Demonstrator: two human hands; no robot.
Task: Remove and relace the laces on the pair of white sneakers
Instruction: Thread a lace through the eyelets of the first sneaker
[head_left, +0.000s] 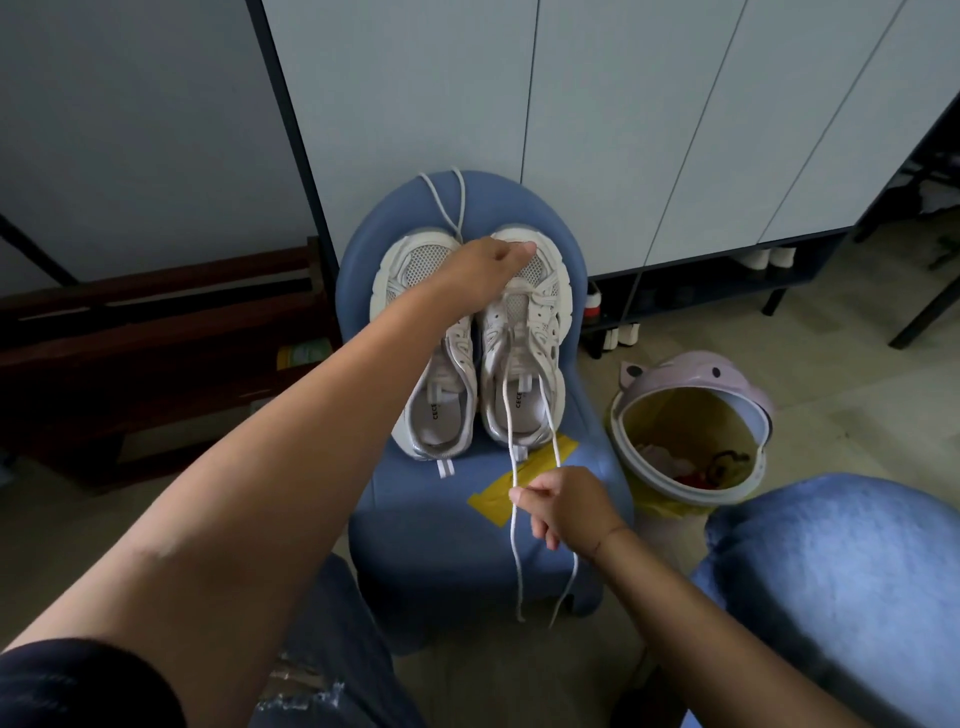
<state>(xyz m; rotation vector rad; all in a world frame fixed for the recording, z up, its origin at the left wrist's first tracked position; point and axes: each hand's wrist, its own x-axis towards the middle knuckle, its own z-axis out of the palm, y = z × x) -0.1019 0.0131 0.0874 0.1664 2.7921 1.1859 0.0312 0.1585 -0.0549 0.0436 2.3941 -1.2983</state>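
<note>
Two white sneakers stand side by side on a blue chair (415, 530), toes pointing away from me. My left hand (485, 267) reaches across the left sneaker (415, 270) and presses on the toe of the right sneaker (545, 332). My right hand (563, 506), near the chair's front edge, pinches both strands of the right sneaker's lace (506, 410); the strands run taut from the eyelets to my fingers and their ends hang below. A second, loose lace (460, 200) lies over the chair's back. The left sneaker shows no lace.
Yellow tape (524, 480) is stuck on the seat. A pink bin (691, 431) with a yellow liner stands right of the chair. White cabinet doors (649, 130) rise behind, with shoes under them. A dark wooden bench (156, 332) is at left. My knees flank the chair.
</note>
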